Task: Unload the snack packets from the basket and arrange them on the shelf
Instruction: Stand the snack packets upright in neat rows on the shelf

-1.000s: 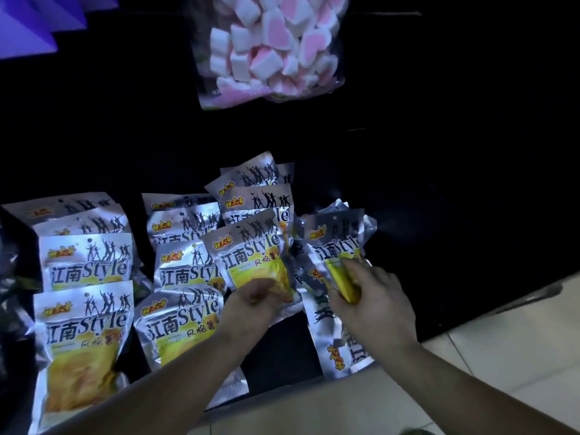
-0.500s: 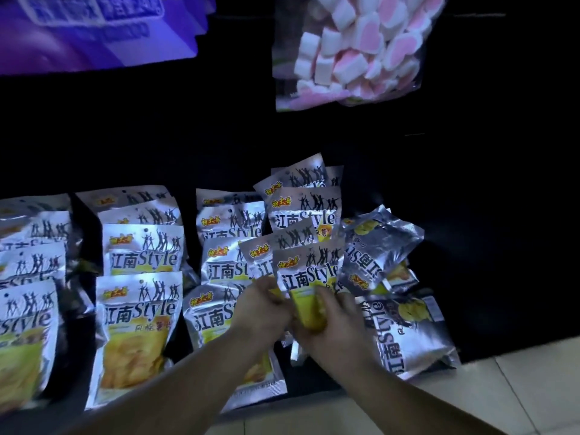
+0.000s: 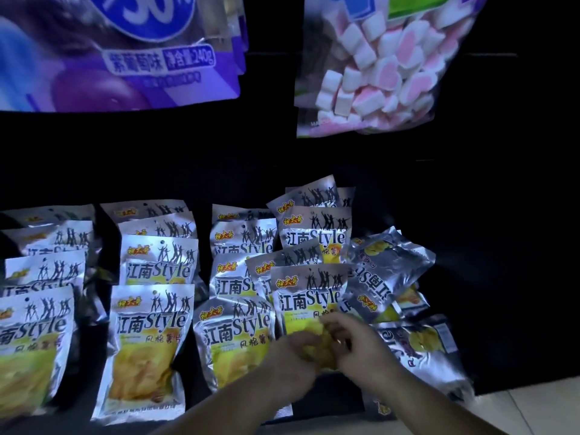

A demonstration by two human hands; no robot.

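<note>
At the near edge of the shelf (image 3: 329, 400) the left hand (image 3: 292, 356) and right hand (image 3: 361, 350) meet. Both are curled round the bottom of one silver packet (image 3: 309, 296), though blur hides exactly how the fingers lie. The packet overlaps the ones behind it. The foil looks slick, so it could slip on release and knock that column askew. Just to the right, the loose packets (image 3: 389, 268) lie skewed and might slide off the front. Farther up hangs a marshmallow bag (image 3: 376, 67). The basket is out of view.

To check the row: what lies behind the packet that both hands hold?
Behind the held packet a second packet shows, tilted, and a third packet farther back. Their lower parts are covered.
</note>
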